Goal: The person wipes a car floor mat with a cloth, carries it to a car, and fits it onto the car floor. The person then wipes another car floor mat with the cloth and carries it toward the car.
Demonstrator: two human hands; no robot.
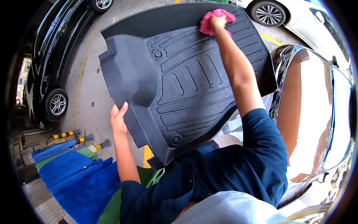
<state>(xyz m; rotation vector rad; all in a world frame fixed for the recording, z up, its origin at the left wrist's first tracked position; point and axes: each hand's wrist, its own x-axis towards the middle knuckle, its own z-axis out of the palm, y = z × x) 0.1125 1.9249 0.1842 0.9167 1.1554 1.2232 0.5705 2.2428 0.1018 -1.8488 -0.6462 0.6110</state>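
A black molded car floor mat (186, 97) fills the frame's centre, its left edge pinched in the left hand (118, 117), thumb on top. Toward the upper right, the right hand (218, 21) clutches a pink cloth (206, 24) against it. At right, a glossy car's (317, 112) round badge (272, 113) is too small to identify.

From where I stand, a grey concrete floor (87, 84) spreads out, crossed by a worn yellow line (80, 74), with a dark car (56, 48) parked along the left side. Over on the right sit a white car (304, 30) and, nearer, a glossy car (304, 93) throwing back bright light. Down at the lower left, blue cloths (82, 175) and a green cloth (87, 151) hang by black-and-yellow posts (68, 134), above pale paving (52, 211).
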